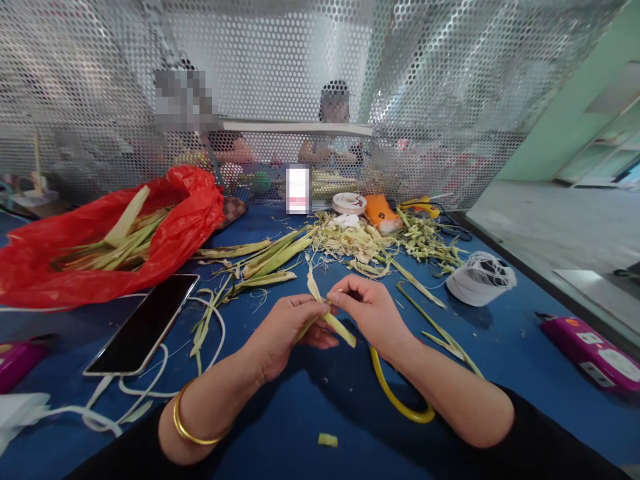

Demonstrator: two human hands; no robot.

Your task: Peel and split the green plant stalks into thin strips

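Over the middle of the blue table, my left hand [297, 320] pinches a folded pale-green strip of dried leaf, perhaps corn husk [341, 329], between thumb and fingers. One end of the strip points up and away, another slants down to the right. Close against it, my right hand [370, 308] has its thumb and forefinger pinched together at the strip's upper part. The fingertips of both hands nearly meet there. Below my right hand lies a yellow curved tube or handle [400, 397], partly hidden by the forearm. A small cut piece of leaf [327, 440] rests near the front edge.
A red plastic bag [30, 260] of leaf strips stands left, beside a phone [145, 327] with white cables. Leaf scraps [350, 240], tape [349, 203] and an orange packet [383, 213] lie at the back. White cord [480, 280] and a purple device [590, 350] are right. A perforated metal screen [270, 60] rises behind.
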